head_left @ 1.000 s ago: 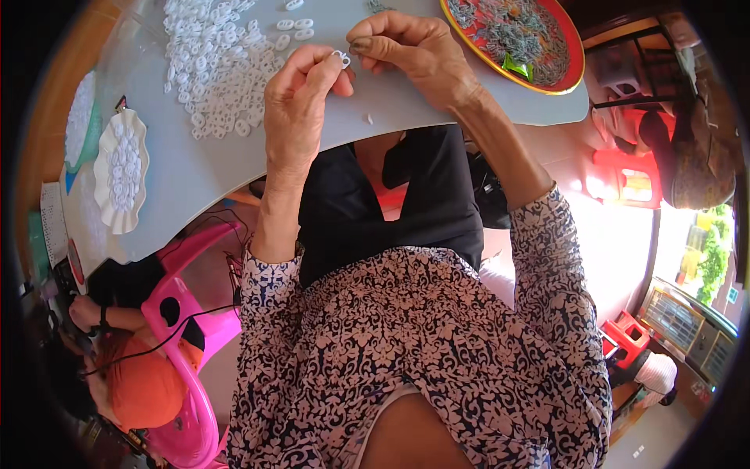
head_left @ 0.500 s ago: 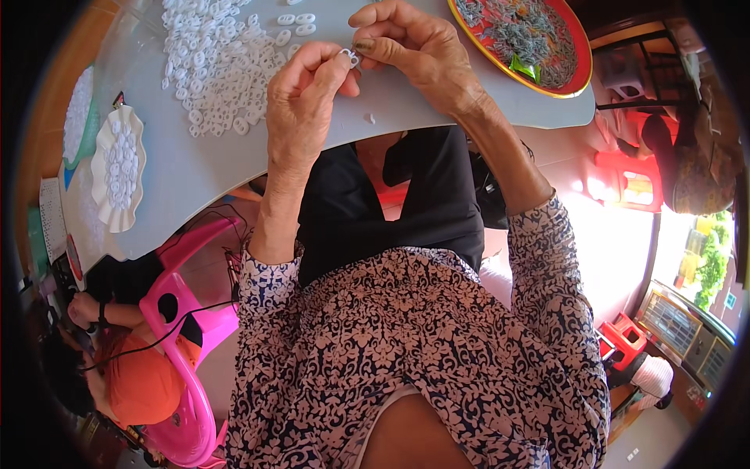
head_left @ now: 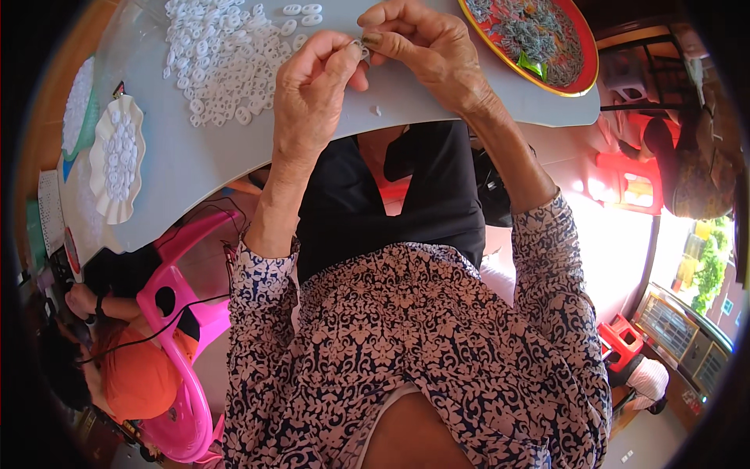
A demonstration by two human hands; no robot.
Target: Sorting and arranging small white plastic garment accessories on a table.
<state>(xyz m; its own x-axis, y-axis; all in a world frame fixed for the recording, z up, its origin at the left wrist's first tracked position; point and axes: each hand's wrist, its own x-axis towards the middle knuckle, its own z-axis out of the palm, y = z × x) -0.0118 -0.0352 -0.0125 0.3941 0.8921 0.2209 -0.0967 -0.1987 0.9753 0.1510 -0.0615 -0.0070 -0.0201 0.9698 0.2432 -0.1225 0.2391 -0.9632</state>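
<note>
Above the near edge of the grey table (head_left: 258, 152), my two hands meet at the fingertips. My left hand (head_left: 316, 90) pinches a small white oval plastic piece (head_left: 363, 51) with holes in it, between thumb and forefinger. Touching or almost touching that piece is my right hand (head_left: 430, 59), its thumb and forefinger pressed together; anything tiny between them is hidden. To the left of my hands spreads a heap of similar white pieces (head_left: 211, 74), with several lying apart at its right edge. A small white bit (head_left: 376, 111) rests on the table below my fingers.
A red round tray (head_left: 582, 82) with many small grey pieces (head_left: 531, 35) and a green scrap (head_left: 533, 66) stands at right. On the left are a scalloped white dish (head_left: 101, 168) of white pieces and a green-rimmed container (head_left: 92, 125). A person in orange (head_left: 141, 379) sits near a pink chair (head_left: 191, 313).
My hands stay together at the fingertips with slight finger movement. The white piece is more covered by the fingers now. The whole view has shifted a little.
</note>
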